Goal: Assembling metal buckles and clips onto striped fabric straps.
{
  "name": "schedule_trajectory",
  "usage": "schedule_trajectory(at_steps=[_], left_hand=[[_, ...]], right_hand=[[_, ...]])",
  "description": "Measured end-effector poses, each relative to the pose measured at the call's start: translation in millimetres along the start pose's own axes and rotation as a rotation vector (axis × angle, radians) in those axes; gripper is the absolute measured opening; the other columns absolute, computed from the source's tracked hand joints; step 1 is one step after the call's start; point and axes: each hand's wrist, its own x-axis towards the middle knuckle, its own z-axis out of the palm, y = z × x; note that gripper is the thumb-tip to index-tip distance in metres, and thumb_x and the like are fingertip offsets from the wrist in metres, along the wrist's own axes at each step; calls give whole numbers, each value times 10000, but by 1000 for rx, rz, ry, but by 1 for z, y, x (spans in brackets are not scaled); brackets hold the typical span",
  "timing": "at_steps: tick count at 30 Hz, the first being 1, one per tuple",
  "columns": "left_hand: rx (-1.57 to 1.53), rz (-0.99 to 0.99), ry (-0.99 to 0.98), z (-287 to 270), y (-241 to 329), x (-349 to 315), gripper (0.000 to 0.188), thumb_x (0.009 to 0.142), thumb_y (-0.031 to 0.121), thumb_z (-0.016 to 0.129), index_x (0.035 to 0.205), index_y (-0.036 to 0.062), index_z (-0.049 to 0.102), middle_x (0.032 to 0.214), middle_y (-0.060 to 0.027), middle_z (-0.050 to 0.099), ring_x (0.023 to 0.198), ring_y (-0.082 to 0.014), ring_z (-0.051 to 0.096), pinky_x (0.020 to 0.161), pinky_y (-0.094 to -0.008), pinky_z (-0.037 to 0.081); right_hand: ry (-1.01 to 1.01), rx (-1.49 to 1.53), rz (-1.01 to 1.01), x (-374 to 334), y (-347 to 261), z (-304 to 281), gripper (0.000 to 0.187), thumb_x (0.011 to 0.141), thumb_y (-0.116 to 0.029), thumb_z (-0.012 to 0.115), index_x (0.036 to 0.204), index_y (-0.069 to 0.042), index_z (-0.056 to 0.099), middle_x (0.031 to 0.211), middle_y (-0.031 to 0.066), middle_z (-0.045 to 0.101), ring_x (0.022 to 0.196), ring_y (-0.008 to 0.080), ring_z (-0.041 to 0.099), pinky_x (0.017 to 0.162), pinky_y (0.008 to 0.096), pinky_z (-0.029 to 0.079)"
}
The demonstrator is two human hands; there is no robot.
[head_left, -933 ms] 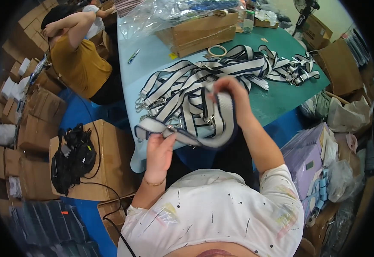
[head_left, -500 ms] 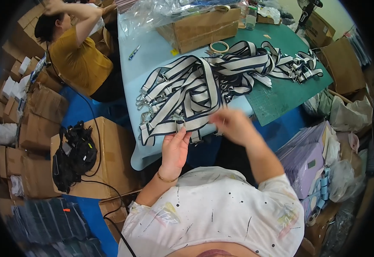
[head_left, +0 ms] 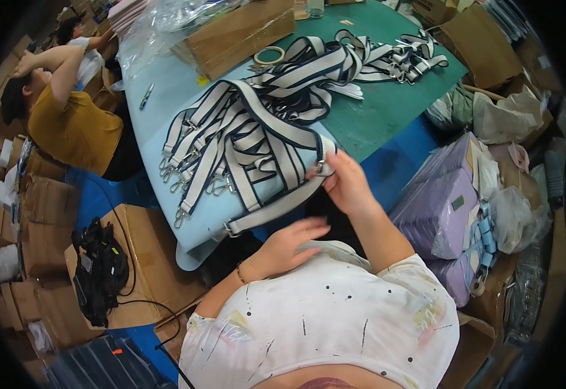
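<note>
A pile of striped white and navy webbing straps (head_left: 257, 123) with metal clips lies across the light blue table (head_left: 166, 97). My right hand (head_left: 344, 185) pinches the metal buckle end of one strap (head_left: 276, 206) that runs along the table's near edge. My left hand (head_left: 289, 243) hovers flat below that edge, fingers spread, holding nothing. More straps (head_left: 386, 55) are heaped on the green mat (head_left: 386, 110) farther back.
A person in a mustard shirt (head_left: 69, 126) sits at the left by stacked cardboard boxes (head_left: 36, 220). A cardboard box (head_left: 237, 32), a tape roll (head_left: 268, 55) and plastic bags sit at the table's far side. Purple packets (head_left: 445, 214) and bags crowd the right. A black bag (head_left: 101, 269) rests on a box.
The strap I held raised now lies along the table's near edge. My right hand has come down to its buckle end, and my left hand has let go and dropped below the edge.
</note>
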Motion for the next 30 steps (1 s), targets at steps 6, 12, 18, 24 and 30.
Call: schedule_trajectory(at_steps=[6,12,18,24,30], left_hand=[[-60,10,424,-39,7,-6,239,758,-38,674,986,20,633,909,-109,657,826,-227,640,747,-286,514],[381,224,366,-37,1,31,738,659,243,796,1301,81,470,1341,-165,432,1264,-332,401,1039,-469,296],[30,28,106,-42,-14,46,554,692,179,773,1187,61,553,1086,-111,590,1029,-281,541,968,-394,386],[3,146,216,-44,-7,53,464,709,131,765,1123,48,573,1071,-102,569,940,-243,563,783,-304,467],[94,214,323,-43,-6,50,353,691,98,771,981,47,575,1000,-101,538,926,-236,539,752,-307,450]], right_hand=[[-230,-671,145,-16,-57,-3,190,909,-212,580,986,-38,565,687,-32,535,571,18,468,445,186,338],[-452,-1114,-160,-31,-50,10,609,658,-193,834,1116,-33,465,882,76,594,755,156,586,667,275,483],[-306,-1253,-317,-47,-57,7,564,607,-150,847,1065,-35,540,968,90,577,897,224,592,759,313,488],[-275,-1264,-564,-50,-58,-4,552,614,-151,836,1100,-53,591,998,97,571,881,239,602,724,310,513],[-224,-1120,-607,-44,-46,-7,554,615,-187,840,1084,-30,592,985,96,605,886,231,599,726,308,508]])
